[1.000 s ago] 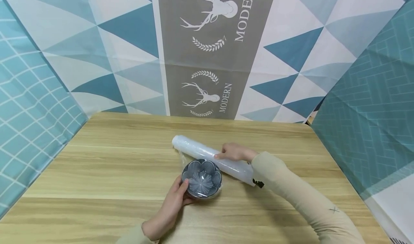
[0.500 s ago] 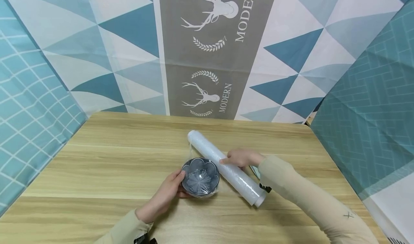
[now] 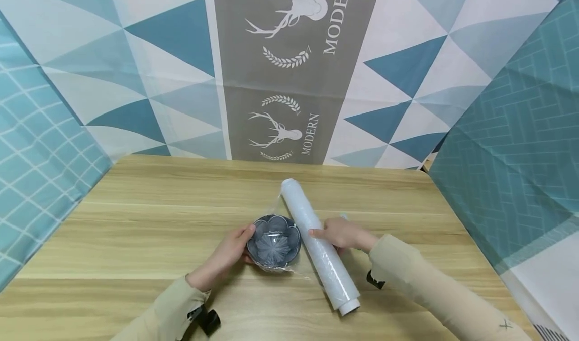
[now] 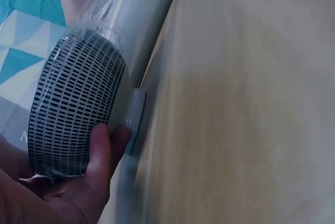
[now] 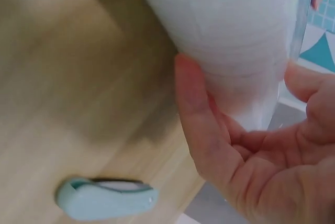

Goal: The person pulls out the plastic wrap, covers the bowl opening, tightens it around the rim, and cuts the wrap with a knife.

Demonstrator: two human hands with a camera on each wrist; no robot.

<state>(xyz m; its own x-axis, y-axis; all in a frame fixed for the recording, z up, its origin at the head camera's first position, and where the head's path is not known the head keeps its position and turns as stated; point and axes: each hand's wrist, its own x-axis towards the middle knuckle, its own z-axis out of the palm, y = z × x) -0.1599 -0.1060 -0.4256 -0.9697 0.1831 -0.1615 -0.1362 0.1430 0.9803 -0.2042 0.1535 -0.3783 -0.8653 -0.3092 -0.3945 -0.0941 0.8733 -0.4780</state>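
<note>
My left hand [image 3: 226, 255] grips the left rim of a dark blue-grey, petal-patterned bowl [image 3: 273, 245], thumb at the rim. Clear film stretches over the bowl's mouth and bunches at its edge. In the left wrist view, fingers support the outside of the bowl [image 4: 73, 103], which has a pattern of dark dashes. To the right of the bowl is a roll of plastic wrap [image 3: 318, 250], slanting from back left to front right. Around its middle my right hand [image 3: 345, 234] is wrapped, thumb on top; in the right wrist view the fingers curl against the roll [image 5: 230, 35].
On the wooden table [image 3: 149, 220], a mint-green folding knife or cutter [image 5: 107, 199] lies close to the right hand, mostly hidden in the head view. Patterned cloth [image 3: 280, 80] hangs behind the table and at both sides.
The roll has swung from lying crosswise behind the bowl to a steeper slant at its right, its near end coming forward. The bowl has shifted slightly left and back.
</note>
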